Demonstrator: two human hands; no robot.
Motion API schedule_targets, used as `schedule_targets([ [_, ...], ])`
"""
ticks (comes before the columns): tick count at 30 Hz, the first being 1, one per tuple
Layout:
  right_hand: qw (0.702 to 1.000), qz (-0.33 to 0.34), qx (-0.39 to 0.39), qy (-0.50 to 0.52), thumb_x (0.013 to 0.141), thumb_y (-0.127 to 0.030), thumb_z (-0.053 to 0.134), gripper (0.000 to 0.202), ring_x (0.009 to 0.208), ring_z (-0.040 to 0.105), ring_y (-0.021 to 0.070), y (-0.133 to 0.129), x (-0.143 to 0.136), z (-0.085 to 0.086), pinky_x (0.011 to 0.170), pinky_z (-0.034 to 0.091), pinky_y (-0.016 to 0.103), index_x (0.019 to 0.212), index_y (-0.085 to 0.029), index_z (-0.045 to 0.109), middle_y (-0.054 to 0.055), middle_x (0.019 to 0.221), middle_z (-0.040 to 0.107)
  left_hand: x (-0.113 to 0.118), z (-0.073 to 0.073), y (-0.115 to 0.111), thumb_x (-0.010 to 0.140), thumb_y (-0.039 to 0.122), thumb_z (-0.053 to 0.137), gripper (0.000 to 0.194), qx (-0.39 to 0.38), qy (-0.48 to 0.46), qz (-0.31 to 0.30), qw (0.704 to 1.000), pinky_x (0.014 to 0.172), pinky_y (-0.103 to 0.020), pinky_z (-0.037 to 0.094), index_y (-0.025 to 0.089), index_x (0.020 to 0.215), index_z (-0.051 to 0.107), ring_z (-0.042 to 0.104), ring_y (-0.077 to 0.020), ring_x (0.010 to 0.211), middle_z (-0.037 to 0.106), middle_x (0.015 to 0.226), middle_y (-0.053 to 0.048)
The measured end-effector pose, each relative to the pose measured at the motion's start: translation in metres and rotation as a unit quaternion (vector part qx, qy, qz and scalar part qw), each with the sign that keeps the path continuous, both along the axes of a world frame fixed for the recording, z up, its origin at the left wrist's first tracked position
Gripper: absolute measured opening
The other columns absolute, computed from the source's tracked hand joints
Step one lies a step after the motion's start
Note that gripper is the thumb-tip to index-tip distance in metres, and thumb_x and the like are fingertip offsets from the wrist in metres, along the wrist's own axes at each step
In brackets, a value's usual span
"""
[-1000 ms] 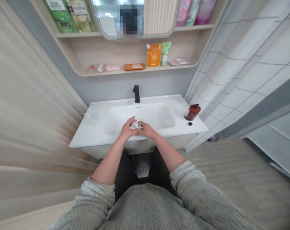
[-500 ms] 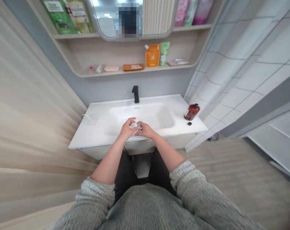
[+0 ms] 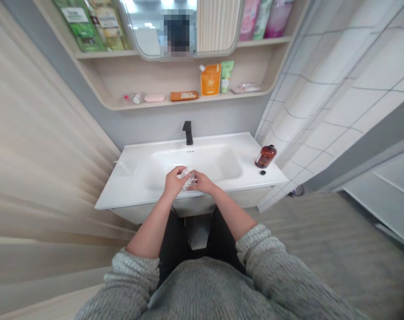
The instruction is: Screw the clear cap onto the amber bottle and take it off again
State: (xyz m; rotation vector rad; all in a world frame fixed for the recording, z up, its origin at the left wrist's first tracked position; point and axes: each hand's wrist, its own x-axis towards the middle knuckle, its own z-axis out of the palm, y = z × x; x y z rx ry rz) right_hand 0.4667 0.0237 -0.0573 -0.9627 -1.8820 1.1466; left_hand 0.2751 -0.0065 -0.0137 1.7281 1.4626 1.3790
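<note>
Over the front rim of the white sink [image 3: 231,166], both hands hold a small clear container [image 3: 190,179], its exact kind too small to tell. My left hand [image 3: 175,181] pinches its whitish upper part between thumb and fingers. On the other side, my right hand [image 3: 202,182] has its fingers closed round the clear body. Behind the hands a black faucet [image 3: 188,134] rises from the back of the basin.
A brown pump-less bottle [image 3: 266,156] stands on the counter's right side, with a small black cap [image 3: 262,173] in front. On the wall shelf [image 3: 218,97] are an orange pouch [image 3: 210,80] and a green tube [image 3: 226,77]. A clear flat holder [image 3: 126,167] lies at left.
The view has shifted slightly. My left hand has turned a little at the top of the clear container; both hands keep hold of it over the sink's front.
</note>
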Motion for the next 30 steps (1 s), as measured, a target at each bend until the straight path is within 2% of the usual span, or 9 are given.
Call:
schedule_targets([
  [2, 1.0, -0.001, -0.002, 0.003, 0.062, -0.051, 0.097, 0.067, 0.09, 0.065, 0.0219, -0.001, 0.0, 0.001, 0.083, 0.054, 0.035, 0.115, -0.022, 0.068, 0.001, 0.1, 0.072, -0.002, 0.005, 0.0, 0.081, 0.034, 0.085, 0.034, 0.006, -0.006, 0.004, 1.0, 0.098, -0.042, 0.06, 0.023, 0.112, 0.079, 0.075, -0.0247, 0.099, 0.082, 0.108, -0.006],
  [7, 1.0, -0.004, -0.01, 0.006, 0.06, -0.049, 0.098, 0.07, 0.092, 0.066, 0.0223, -0.001, 0.0, 0.002, 0.085, 0.054, 0.035, 0.117, -0.023, 0.068, 0.001, 0.104, 0.072, -0.011, 0.022, -0.003, 0.084, 0.025, 0.077, 0.025, 0.018, 0.009, -0.076, 0.997, 0.106, -0.044, 0.059, 0.025, 0.109, 0.082, 0.076, -0.0254, 0.11, 0.083, 0.117, -0.005],
  [14, 1.0, -0.004, -0.02, 0.007, 0.059, -0.049, 0.098, 0.068, 0.093, 0.067, 0.0226, -0.001, -0.001, 0.0, 0.085, 0.055, 0.035, 0.114, -0.023, 0.068, 0.001, 0.102, 0.072, -0.013, 0.036, -0.005, 0.087, 0.027, 0.076, 0.03, 0.025, 0.014, -0.074, 0.997, 0.11, -0.045, 0.059, 0.024, 0.116, 0.083, 0.077, -0.0264, 0.114, 0.084, 0.121, -0.006],
  [18, 1.0, -0.005, -0.018, 0.013, 0.059, -0.047, 0.099, 0.068, 0.093, 0.067, 0.0226, 0.0, -0.001, 0.0, 0.085, 0.055, 0.035, 0.114, -0.023, 0.068, 0.001, 0.103, 0.073, -0.015, 0.037, -0.004, 0.087, 0.029, 0.077, 0.033, 0.019, 0.021, -0.084, 0.996, 0.11, -0.046, 0.059, 0.024, 0.119, 0.083, 0.078, -0.0265, 0.111, 0.084, 0.12, -0.007],
  [23, 1.0, -0.002, -0.019, 0.014, 0.059, -0.049, 0.099, 0.066, 0.091, 0.066, 0.022, -0.001, -0.001, 0.0, 0.083, 0.055, 0.034, 0.112, -0.023, 0.068, 0.001, 0.102, 0.072, -0.018, 0.032, -0.001, 0.086, 0.029, 0.077, 0.031, 0.007, -0.016, -0.087, 0.996, 0.111, -0.046, 0.059, 0.024, 0.116, 0.082, 0.078, -0.0269, 0.114, 0.084, 0.121, -0.007],
  [30, 1.0, -0.006, -0.019, 0.008, 0.058, -0.05, 0.098, 0.067, 0.092, 0.066, 0.0223, -0.001, -0.001, 0.0, 0.084, 0.055, 0.034, 0.112, -0.023, 0.067, 0.001, 0.102, 0.072, -0.02, 0.029, -0.002, 0.086, 0.03, 0.078, 0.032, 0.016, -0.001, -0.074, 0.997, 0.111, -0.048, 0.059, 0.024, 0.118, 0.083, 0.078, -0.0278, 0.113, 0.084, 0.12, -0.007],
])
